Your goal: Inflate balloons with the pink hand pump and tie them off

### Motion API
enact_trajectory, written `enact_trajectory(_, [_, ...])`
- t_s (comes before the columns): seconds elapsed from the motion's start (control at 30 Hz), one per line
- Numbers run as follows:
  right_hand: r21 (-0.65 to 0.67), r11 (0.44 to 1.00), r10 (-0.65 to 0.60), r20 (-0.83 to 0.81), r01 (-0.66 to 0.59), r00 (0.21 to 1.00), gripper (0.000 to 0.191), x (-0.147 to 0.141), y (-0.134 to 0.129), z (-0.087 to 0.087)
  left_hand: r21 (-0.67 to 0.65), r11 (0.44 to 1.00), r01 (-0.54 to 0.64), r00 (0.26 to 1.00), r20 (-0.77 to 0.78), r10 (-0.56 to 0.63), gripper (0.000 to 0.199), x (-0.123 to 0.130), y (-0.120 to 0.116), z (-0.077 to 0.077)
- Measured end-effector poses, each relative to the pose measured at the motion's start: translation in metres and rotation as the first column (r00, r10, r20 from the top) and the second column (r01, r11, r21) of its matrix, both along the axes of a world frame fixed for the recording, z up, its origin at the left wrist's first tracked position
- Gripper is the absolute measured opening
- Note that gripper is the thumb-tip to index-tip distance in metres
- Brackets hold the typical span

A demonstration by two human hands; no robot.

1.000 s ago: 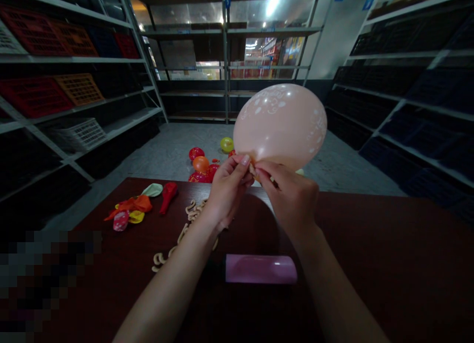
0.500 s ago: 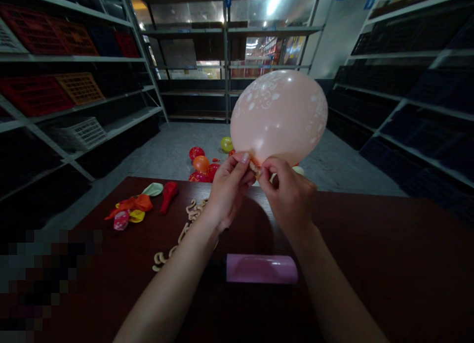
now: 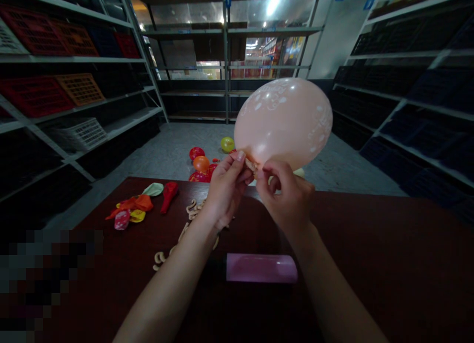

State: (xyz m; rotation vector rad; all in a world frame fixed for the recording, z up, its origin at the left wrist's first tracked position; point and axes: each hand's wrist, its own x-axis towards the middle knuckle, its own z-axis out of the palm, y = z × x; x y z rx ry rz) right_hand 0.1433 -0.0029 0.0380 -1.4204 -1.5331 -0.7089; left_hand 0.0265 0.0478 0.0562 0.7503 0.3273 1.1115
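A large inflated peach balloon (image 3: pixel 283 123) with white printed patterns is held above the far edge of the table. My left hand (image 3: pixel 229 185) is closed, its thumb and fingers pinching the balloon near its neck. My right hand (image 3: pixel 287 192) is closed too, fingertips pinched on the neck's end beside the left fingers. A small beige piece (image 3: pixel 252 164) shows between the two hands at the neck; its exact form is partly hidden by the fingers. Below the hands, a pink cylinder (image 3: pixel 261 268) lies on its side on the table.
On the dark red table (image 3: pixel 370 244), deflated balloons (image 3: pixel 137 203) lie at left, with a red one (image 3: pixel 169 196) beside them. Several curled beige pieces (image 3: pixel 192 209) lie near my left forearm. Inflated balloons (image 3: pixel 201 164) rest on the floor beyond. Shelves with crates (image 3: pixel 79 87) line the sides.
The peach balloon has shifted slightly right and down, tilting a little. The left fingers have moved slightly left, and more of the beige piece shows at the neck. Both hands keep their pinch.
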Motion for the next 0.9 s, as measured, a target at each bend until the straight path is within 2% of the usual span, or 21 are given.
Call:
enact_trajectory(0.13, [-0.052, 0.998, -0.023, 0.002, 0.023, 1.0, 0.023, -0.004, 0.002, -0.002, -0.001, 1.0, -0.02, 0.999, -0.028, 0.02, 0.016, 0.0, 0.003, -0.002])
enact_trajectory(0.33, [-0.058, 0.994, 0.078, -0.249, -0.095, 0.965, 0.018, -0.009, 0.005, 0.0, 0.082, 0.997, -0.016, 0.998, -0.056, 0.021, 0.018, 0.0, 0.003, -0.003])
enact_trajectory(0.47, [-0.006, 0.995, 0.096, -0.339, -0.104, 0.936, 0.018, -0.012, 0.005, 0.0, 0.124, 0.992, 0.013, 0.993, -0.118, 0.001, 0.02, 0.002, 0.001, -0.004])
enact_trajectory(0.57, [0.0, 0.996, 0.083, -0.31, -0.087, 0.947, 0.019, -0.013, 0.006, -0.002, 0.109, 0.994, -0.019, 0.995, -0.091, 0.029, 0.018, 0.004, 0.001, -0.006])
enact_trajectory(0.73, [-0.121, 0.992, 0.006, -0.121, -0.02, 0.993, 0.018, -0.01, 0.004, -0.002, 0.011, 0.998, -0.06, 0.997, -0.048, 0.06, 0.016, 0.003, 0.003, -0.006])
enact_trajectory(0.9, [-0.195, 0.973, 0.107, -0.086, -0.122, 0.991, 0.017, -0.002, 0.004, 0.003, -0.024, 0.999, -0.041, 0.999, -0.008, 0.041, 0.016, -0.001, 0.005, -0.005])
